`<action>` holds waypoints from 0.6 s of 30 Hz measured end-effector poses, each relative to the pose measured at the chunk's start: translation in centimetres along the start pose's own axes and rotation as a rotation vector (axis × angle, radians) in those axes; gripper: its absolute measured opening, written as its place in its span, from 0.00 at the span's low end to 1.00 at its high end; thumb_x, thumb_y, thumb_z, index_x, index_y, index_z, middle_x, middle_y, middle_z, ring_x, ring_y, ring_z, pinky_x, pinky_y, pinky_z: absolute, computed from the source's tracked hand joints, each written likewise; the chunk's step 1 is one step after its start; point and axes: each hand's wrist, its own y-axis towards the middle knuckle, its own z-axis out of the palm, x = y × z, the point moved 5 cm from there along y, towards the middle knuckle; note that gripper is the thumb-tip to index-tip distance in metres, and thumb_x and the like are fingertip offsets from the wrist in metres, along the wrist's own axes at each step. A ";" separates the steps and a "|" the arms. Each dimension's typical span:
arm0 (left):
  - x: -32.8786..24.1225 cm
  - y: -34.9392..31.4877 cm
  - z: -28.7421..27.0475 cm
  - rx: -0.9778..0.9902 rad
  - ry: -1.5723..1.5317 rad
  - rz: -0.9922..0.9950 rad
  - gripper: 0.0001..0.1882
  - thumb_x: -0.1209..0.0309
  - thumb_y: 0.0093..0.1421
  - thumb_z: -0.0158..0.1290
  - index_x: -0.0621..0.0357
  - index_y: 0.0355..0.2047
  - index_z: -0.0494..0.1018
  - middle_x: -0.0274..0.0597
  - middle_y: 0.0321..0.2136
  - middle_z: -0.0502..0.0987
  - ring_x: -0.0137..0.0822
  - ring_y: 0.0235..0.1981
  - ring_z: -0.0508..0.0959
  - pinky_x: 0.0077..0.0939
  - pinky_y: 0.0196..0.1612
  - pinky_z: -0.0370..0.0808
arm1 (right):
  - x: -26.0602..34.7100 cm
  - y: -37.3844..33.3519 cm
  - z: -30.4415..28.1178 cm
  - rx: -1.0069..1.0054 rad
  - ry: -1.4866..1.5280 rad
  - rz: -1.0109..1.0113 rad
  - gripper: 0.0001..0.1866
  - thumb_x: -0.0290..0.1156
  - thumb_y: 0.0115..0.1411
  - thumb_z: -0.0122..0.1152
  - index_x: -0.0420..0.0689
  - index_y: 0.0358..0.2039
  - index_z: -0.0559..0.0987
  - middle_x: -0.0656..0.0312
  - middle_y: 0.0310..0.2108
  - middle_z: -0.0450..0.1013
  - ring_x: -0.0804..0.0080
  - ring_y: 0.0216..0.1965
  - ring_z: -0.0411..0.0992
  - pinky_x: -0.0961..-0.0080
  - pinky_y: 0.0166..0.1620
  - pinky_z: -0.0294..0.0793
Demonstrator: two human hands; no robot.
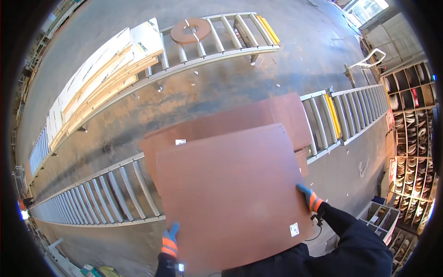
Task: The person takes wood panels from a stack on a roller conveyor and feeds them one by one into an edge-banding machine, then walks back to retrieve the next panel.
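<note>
A large brown flat panel [230, 189] with a small white label near its lower right corner is held in front of my body. My left hand [170, 234], in a blue and orange glove, grips its left edge near the bottom. On the opposite edge, higher up, my right hand [308, 195] in a matching glove holds it. Fingers under the panel are hidden; the thumb side of each hand shows. Beyond it, more brown panels [258, 113] lie on the near roller conveyor [108, 196], partly covered by the held one.
A second roller conveyor [226, 32] runs farther off, carrying a stack of white-topped boards [101, 69] and a brown ring-shaped roll [190, 30]. Shelves full of rolls [410, 147] stand at the right. A grey divided bin [378, 217] is beside my right arm.
</note>
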 end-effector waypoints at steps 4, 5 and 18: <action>9.7 -2.9 -5.6 -0.044 -0.075 -0.079 0.24 0.60 0.57 0.59 0.67 0.47 0.72 0.42 0.40 0.77 0.33 0.39 0.75 0.31 0.46 0.73 | -3.7 -4.9 0.6 0.007 -0.061 -0.086 0.26 0.44 0.56 0.63 0.38 0.48 0.75 0.57 0.42 0.76 0.66 0.40 0.75 0.67 0.45 0.76; 11.6 -4.7 -6.8 -0.069 -0.193 0.001 0.24 0.62 0.56 0.60 0.67 0.47 0.72 0.42 0.40 0.77 0.33 0.39 0.75 0.30 0.45 0.73 | -3.9 -5.6 0.7 0.025 -0.069 -0.097 0.26 0.44 0.56 0.63 0.38 0.48 0.75 0.57 0.42 0.76 0.66 0.40 0.75 0.67 0.45 0.76; 20.2 -38.4 -14.0 -0.682 -0.262 0.154 0.28 0.58 0.53 0.61 0.69 0.46 0.72 0.50 0.45 0.77 0.43 0.42 0.78 0.36 0.46 0.73 | 2.2 -12.4 13.1 0.822 -0.354 -0.309 0.12 0.44 0.58 0.59 0.49 0.34 0.77 0.69 0.30 0.72 0.72 0.33 0.70 0.69 0.39 0.70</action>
